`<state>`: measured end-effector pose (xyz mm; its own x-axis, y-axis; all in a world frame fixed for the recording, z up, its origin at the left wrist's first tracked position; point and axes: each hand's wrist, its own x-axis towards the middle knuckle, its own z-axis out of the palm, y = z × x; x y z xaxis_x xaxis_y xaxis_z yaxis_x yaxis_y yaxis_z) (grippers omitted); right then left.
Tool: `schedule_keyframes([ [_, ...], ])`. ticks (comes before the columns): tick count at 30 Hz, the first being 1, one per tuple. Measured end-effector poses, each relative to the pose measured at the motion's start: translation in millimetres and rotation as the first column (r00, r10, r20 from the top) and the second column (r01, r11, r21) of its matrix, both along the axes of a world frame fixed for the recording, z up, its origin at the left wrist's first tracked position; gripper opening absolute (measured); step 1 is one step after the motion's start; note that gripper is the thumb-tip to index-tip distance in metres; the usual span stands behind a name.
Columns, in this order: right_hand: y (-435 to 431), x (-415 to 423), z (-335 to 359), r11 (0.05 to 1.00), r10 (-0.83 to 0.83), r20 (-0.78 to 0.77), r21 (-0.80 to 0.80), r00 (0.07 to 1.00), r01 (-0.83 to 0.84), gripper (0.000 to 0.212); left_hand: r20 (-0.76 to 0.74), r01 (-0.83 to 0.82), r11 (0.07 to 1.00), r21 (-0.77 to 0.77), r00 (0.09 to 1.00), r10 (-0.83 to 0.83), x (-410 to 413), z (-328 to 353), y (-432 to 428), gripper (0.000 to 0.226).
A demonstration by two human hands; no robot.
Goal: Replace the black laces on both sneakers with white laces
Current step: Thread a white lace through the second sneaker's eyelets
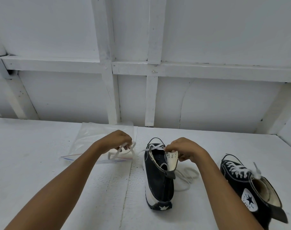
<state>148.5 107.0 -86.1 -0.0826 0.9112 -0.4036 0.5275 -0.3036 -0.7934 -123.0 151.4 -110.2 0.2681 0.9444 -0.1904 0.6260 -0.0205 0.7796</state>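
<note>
A black high-top sneaker stands on the white table, heel toward me, with a white lace crossed through its lowest eyelets. My left hand is closed on the lace's left end, pulled out to the left of the shoe. My right hand pinches the right eyelet flap and folds it outward. The lace's other end lies in loops on the table right of the shoe. A second black sneaker stands at the right, fully laced in white.
A clear zip bag lies flat on the table behind my left hand. A white panelled wall rises at the table's back edge. The table is white with seams running toward me.
</note>
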Motion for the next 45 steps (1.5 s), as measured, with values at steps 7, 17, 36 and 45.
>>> schedule_keyframes([
  [7, 0, 2, -1, 1.0, 0.0, -0.012, -0.002, 1.0, 0.0, 0.024, 0.304, -0.06, 0.998, 0.001, 0.951, 0.057, 6, 5, -1, 0.029],
  [17, -1, 3, -1, 1.0, -0.018, -0.026, -0.001, 0.999, 0.018, 0.022, 0.095, -0.028, 0.998, 0.048, 0.995, 0.023, 12, 0, 0, 0.032],
  [36, -9, 4, 7, 0.985, -0.163, -0.195, -0.081, 0.967, 0.15, 0.019, -0.419, 0.387, 0.91, 0.15, 0.858, -0.297, 102, 21, 0, 0.014],
  [45, -3, 8, 0, 0.986, -0.156, -0.23, -0.085, 0.961, 0.14, 0.016, -0.333, 0.348, 0.926, 0.143, 0.898, -0.286, 101, 20, 0, 0.01],
])
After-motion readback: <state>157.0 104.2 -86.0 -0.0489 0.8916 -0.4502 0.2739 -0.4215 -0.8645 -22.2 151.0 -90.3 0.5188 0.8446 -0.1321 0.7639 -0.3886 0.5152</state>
